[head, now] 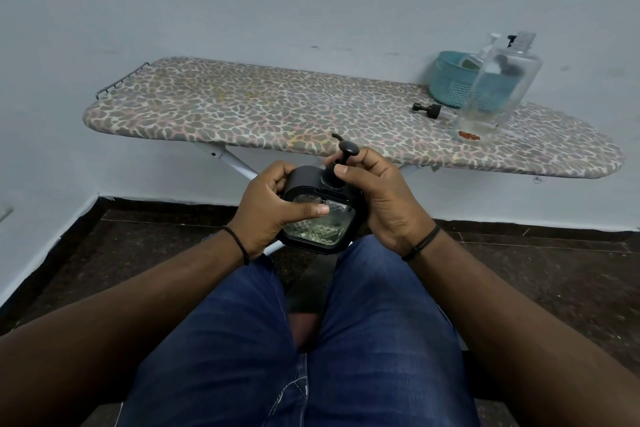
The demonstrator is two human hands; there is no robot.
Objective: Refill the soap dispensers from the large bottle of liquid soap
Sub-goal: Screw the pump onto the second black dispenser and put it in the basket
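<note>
Above the knees, head view: soap dispenser held in both hands over the person's lap in blue jeans, clear of the ironing board. Dispenser has a black frame, clear patterned glass body, black pump on top. Left hand wraps the left side of the body, fingers closed round it, thumb lying across the glass face. Right hand closed on the right side, thumb and fingers pinched round the pump stem and collar. Whether the pump is screwed down or loose, cannot tell. Black bands on both wrists.

Ironing board stands against the wall, leopard-print cover. Near its right end, by the front edge: large clear bottle, upright, open top, a little liquid at the bottom. Just left of it a loose black pump cap lies on its side. Behind the bottle, at the back edge, a teal basket with a white-pump bottle and another dark-topped one inside, partly hidden.
</note>
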